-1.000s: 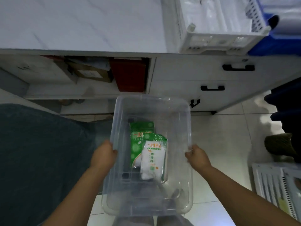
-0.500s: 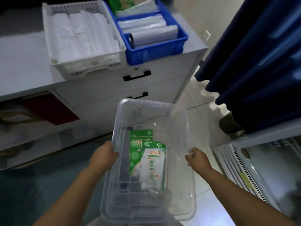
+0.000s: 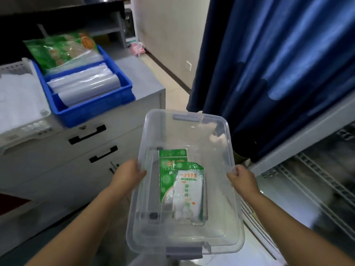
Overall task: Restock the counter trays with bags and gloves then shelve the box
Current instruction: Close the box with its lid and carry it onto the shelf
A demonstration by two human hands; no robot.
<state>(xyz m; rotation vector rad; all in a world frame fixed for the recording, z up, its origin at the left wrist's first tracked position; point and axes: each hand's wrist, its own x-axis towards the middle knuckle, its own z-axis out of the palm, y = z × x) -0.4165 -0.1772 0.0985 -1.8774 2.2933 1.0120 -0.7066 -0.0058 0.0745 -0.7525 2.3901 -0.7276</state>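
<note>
I carry a clear plastic box [image 3: 192, 131] in front of me, level, open-topped. My left hand [image 3: 127, 174] grips its left rim and my right hand [image 3: 242, 177] grips its right rim. Two green-and-white glove packets [image 3: 182, 186] lie flat on the box's bottom. On the grey counter at the left a blue tray [image 3: 92, 107] holds rolls of clear bags and a green packet. Beside it a white tray [image 3: 25, 129] holds white bags.
The counter cabinet [image 3: 86, 160] with black drawer handles is left of the box. A dark blue curtain [image 3: 278, 64] hangs to the right. A white wire-shelved rack [image 3: 307, 179] stands at lower right. Tiled floor runs ahead between counter and curtain.
The view has swung right and up from the counter's open shelf toward the curtain and rack. The box has stayed in both hands with the packets unmoved inside.
</note>
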